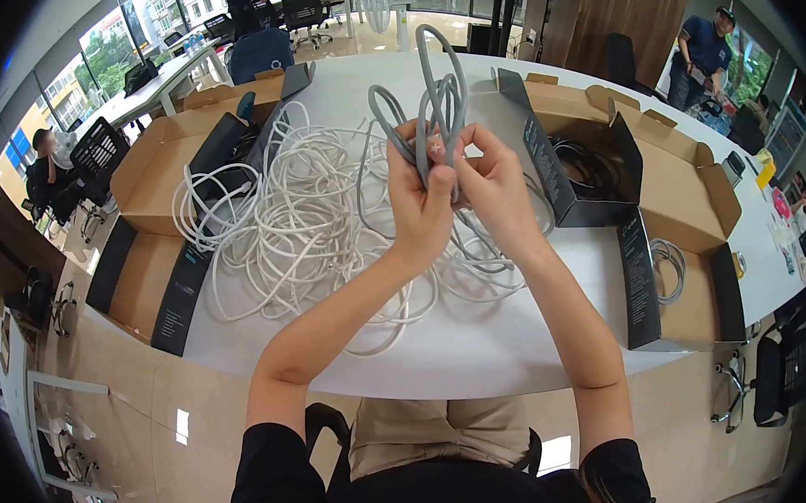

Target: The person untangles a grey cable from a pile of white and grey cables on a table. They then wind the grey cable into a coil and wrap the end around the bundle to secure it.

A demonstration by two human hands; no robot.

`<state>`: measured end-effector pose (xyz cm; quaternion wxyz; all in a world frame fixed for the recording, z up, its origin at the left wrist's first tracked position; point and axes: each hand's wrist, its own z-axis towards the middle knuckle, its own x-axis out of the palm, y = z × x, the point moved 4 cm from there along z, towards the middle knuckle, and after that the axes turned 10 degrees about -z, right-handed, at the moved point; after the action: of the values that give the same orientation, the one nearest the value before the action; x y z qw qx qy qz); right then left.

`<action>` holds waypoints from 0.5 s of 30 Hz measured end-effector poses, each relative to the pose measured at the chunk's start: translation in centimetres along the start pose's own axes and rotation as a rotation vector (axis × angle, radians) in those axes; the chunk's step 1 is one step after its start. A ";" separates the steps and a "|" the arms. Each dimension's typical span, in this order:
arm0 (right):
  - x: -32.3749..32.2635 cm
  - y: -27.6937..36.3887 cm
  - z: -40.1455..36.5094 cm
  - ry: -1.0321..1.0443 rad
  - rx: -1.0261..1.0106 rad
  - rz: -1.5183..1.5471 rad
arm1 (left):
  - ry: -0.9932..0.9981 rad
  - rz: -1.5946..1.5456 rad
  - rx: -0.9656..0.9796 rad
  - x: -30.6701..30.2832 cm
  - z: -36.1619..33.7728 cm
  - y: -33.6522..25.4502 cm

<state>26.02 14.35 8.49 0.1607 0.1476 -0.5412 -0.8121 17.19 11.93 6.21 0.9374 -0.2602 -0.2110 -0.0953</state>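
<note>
A grey cable (444,90) is gathered in loops above the middle of the table. My left hand (418,204) is wrapped round these loops, thumb across them. Close against it, my right hand (494,184) pinches the grey cable with thumb and fingertips. More grey cable hangs below both hands and lies in loose turns on the table. Just left of my hands spreads a large tangle of white cable (280,227), partly draped over the open box at the left.
On the white table (335,83), an open cardboard box (157,278) stands left. To the right, one box (596,205) holds black cable (589,168); another (648,281) holds a grey cable coil (668,270). A person (700,58) stands at the far right. Office chairs (302,11) stand beyond.
</note>
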 end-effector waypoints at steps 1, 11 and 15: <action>0.0 -0.1 0.0 0.040 0.027 0.028 | -0.007 0.008 -0.027 -0.4 0.1 0.3; -0.8 0.2 0.2 0.285 0.052 0.131 | -0.070 0.027 -0.111 -0.2 0.6 -0.1; -0.6 0.7 0.3 0.350 -0.073 0.056 | -0.048 0.140 -0.017 -1.0 1.5 -0.2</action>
<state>26.52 14.61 9.34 0.2801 0.2658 -0.4789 -0.7884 15.73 12.65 7.05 0.9342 -0.2845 -0.2139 -0.0251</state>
